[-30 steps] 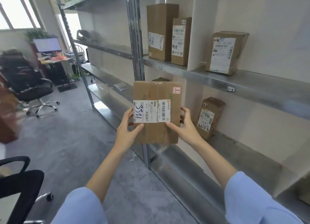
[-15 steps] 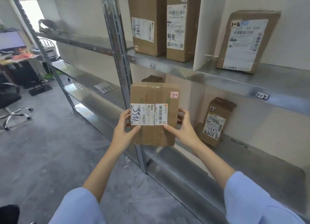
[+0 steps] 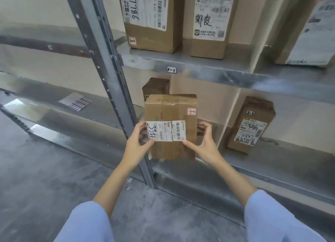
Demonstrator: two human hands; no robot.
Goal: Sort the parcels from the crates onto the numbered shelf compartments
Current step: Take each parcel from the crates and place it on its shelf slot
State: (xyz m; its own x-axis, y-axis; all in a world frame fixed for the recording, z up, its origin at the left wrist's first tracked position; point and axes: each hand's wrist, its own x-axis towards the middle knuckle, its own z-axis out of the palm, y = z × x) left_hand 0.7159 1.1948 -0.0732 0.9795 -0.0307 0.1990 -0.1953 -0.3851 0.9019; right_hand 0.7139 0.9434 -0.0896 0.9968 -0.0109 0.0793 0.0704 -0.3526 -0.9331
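I hold a rectangular brown cardboard parcel (image 3: 170, 151) upright between both hands. My left grip (image 3: 135, 145) pinches its left edge, thumb on the white shipping label. My right grip (image 3: 204, 145) clasps the right edge, thumb at the label's lower corner. Glossy tape crosses its creased top, and a small red-bordered sticker (image 3: 191, 111) reads 2-1.

The parcel hangs in the air before the dull galvanised steel shelf (image 3: 217, 74), just right of the perforated upright (image 3: 108, 78) and below the 1-1 tag (image 3: 171, 70). The compartment above holds two tall cartons side by side: the 7786 carton (image 3: 150, 35) and a narrower carton (image 3: 208, 47). Behind my parcel stands one darker carton (image 3: 155, 87). The next compartment to the right holds a leaning carton marked 2-2 (image 3: 251, 123).

Since half a second ago my hold is unchanged, the shelf fills more of the view, and the office chair is gone from it.
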